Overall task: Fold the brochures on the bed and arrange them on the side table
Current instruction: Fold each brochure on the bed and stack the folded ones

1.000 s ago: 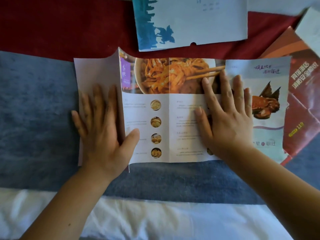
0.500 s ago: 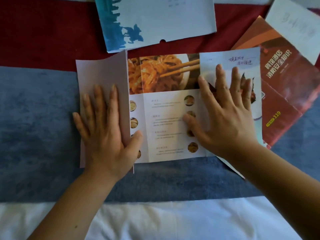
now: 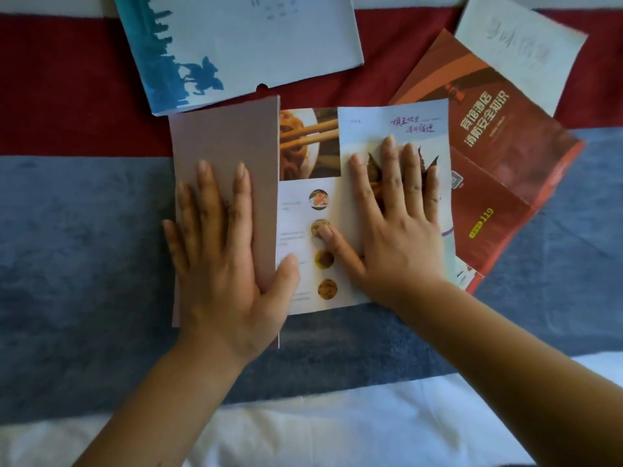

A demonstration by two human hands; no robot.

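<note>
A food brochure (image 3: 305, 203) with noodle photos lies on the bed in the middle of the view. Its left panel, plain pinkish on the back, is folded over, and my left hand (image 3: 219, 251) lies flat on it with fingers spread. The right panel, printed with a crab picture, is folded inward, and my right hand (image 3: 391, 217) presses flat on it. Only a narrow strip of the inner page shows between my hands.
A blue-and-white brochure (image 3: 242, 45) lies above on the red band of the blanket (image 3: 67, 89). A red safety brochure (image 3: 502, 156) lies to the right, partly under the food brochure. A white sheet (image 3: 519, 52) sits at top right. White bedding (image 3: 303, 429) runs along the near edge.
My right hand has slid the crab panel leftward over the inner page. The left panel now covers more of the noodle photo, so the visible inner strip has narrowed.
</note>
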